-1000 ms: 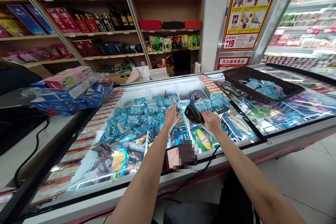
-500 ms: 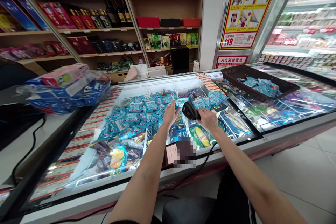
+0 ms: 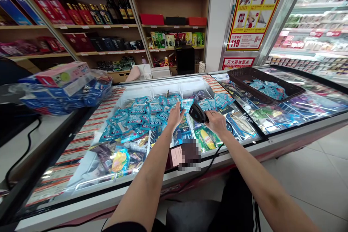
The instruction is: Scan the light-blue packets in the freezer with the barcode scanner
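A black barcode scanner is gripped by my right hand, its head tilted toward my left hand. My left hand pinches the left edge of a small blue packet, with a pale label side facing up, close in front of the scanner head. Many like blue packets lie loosely spread over the glass top of the chest freezer, left of and behind my hands. A few more blue packets lie to the right of the scanner.
A dark brown basket with blue packets stands at the right. Plastic-wrapped boxes sit at the left. A phone, partly blurred out, lies at the freezer's front edge. The scanner's black cable trails over that edge. Stocked shelves stand behind.
The view has shifted slightly, so the scene sits a little higher and farther left. Both hands keep nearly the same place, with the packet and scanner still held.
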The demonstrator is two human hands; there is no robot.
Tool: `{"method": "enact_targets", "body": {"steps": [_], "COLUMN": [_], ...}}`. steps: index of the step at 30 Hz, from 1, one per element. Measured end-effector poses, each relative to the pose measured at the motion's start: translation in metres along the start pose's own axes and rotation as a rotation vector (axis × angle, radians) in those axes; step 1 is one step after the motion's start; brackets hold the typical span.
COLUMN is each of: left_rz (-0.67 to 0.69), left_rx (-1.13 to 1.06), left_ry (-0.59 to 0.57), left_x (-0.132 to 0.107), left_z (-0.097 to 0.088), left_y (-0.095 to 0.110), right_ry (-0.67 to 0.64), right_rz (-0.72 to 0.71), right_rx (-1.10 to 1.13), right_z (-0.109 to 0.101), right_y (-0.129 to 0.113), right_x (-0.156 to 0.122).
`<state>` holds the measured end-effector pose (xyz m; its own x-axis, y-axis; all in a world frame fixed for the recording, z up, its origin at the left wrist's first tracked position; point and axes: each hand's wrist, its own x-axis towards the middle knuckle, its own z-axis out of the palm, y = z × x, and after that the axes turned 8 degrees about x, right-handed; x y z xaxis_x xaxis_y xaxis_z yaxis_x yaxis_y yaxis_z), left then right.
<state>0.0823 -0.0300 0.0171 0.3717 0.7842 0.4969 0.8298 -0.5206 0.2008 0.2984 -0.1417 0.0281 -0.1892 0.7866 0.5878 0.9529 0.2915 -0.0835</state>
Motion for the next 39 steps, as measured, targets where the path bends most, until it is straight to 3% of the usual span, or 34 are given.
{"method": "enact_targets", "body": {"steps": [7, 13, 17, 20, 24, 27, 32, 39], "left_rz": [-0.193, -0.347, -0.351, -0.24, 0.113, 0.287, 0.442, 0.512], "left_rx": [-0.051, 0.265, 0.436, 0.446, 0.315, 0.222, 0.164, 0.195], "left_ry": [-0.031, -0.098, 0.025, 0.075, -0.044, -0.136, -0.236, -0.37], "left_x": [0.007, -0.001, -0.012, -0.017, -0.016, -0.012, 0.001, 0.027], "left_z": [-0.008, -0.033, -0.045, -0.047, -0.034, -0.018, 0.005, 0.025], "left_y": [-0.004, -0.01, -0.001, 0.014, 0.037, 0.056, 0.085, 0.108], "right_ry": [-0.006, -0.049, -0.09, -0.079, -0.016, 0.051, 0.174, 0.344], "right_rz": [0.091, 0.297, 0.448, 0.508, 0.591, 0.663, 0.767, 0.947], "right_rx": [0.012, 0.051, 0.076, 0.115, 0.182, 0.256, 0.478, 1.219], "right_z": [-0.013, -0.023, -0.029, -0.033, -0.036, -0.039, -0.044, -0.04], "right_y": [0.02, 0.02, 0.02, 0.024, 0.03, 0.038, 0.058, 0.086], "right_x": [-0.006, 0.0, 0.0, -0.002, -0.001, 0.002, 0.004, -0.003]}}
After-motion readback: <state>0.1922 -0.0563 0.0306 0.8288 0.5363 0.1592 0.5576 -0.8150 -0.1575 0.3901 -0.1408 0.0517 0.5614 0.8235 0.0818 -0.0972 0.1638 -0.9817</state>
